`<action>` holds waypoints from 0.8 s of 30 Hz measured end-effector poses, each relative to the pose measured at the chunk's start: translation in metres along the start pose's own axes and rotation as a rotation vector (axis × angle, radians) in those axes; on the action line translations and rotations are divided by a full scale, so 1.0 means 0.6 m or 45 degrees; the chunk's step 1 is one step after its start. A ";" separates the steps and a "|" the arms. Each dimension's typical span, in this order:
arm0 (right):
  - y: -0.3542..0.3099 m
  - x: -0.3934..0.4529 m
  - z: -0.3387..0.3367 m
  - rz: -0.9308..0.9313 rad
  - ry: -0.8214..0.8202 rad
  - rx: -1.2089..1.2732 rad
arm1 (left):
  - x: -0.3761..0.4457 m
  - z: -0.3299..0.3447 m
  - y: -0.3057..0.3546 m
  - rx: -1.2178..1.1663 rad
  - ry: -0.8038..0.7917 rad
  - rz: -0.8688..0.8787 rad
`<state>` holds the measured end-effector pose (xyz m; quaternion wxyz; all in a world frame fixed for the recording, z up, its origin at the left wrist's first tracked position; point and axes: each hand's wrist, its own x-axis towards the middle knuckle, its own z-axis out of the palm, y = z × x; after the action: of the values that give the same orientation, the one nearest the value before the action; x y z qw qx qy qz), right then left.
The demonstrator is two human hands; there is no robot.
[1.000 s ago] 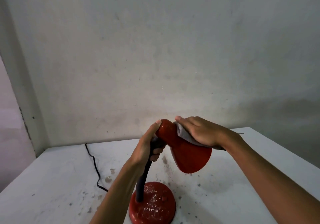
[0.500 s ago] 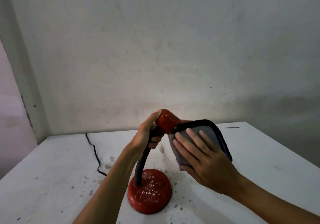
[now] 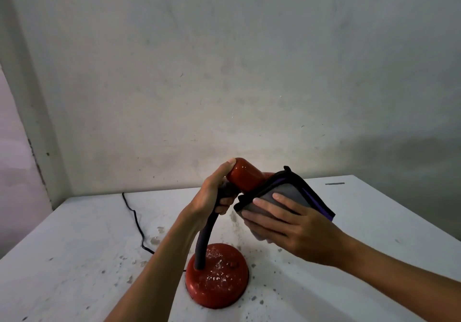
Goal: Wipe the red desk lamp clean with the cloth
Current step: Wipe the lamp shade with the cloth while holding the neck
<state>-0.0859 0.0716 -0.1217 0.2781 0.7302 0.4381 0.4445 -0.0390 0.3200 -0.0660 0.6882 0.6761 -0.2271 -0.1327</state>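
The red desk lamp point(image 3: 243, 175) stands on a white table, its round red base point(image 3: 217, 280) speckled with white dirt and its dark flexible neck point(image 3: 204, 242) rising to the shade. My left hand point(image 3: 212, 194) is closed around the top of the neck, thumb resting on the back of the red shade. My right hand point(image 3: 287, 227) presses a grey cloth point(image 3: 287, 194) with dark and purple edging flat against the near side of the shade. The cloth hides most of the shade's wide end.
The white table point(image 3: 87, 259) is stained with dark and grey spots around the lamp. A black cord point(image 3: 136, 219) runs from the back left across the table toward the base. A grey wall rises behind, and the table's right edge slopes away at the right.
My right hand moved with the cloth from the top of the shade to its near side, and now lies flat there. The left hand kept its grip on the neck.
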 end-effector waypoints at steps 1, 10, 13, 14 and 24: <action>0.002 -0.004 0.001 -0.080 -0.004 -0.013 | 0.000 0.000 0.000 -0.005 -0.012 0.000; 0.043 -0.002 -0.013 0.151 0.079 0.238 | 0.000 -0.008 -0.001 -0.026 -0.007 0.010; 0.023 -0.022 -0.005 0.098 0.079 0.191 | 0.001 -0.006 -0.002 0.003 -0.033 0.030; 0.020 -0.032 -0.005 0.038 0.070 0.168 | 0.002 -0.005 -0.002 0.009 -0.034 0.032; -0.035 -0.089 -0.033 0.287 0.092 0.370 | -0.004 -0.002 0.007 0.127 -0.011 0.007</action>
<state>-0.1235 0.0345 -0.1510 0.1025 0.7907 0.4228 0.4308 -0.0411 0.3227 -0.0624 0.6530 0.7084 -0.2383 -0.1224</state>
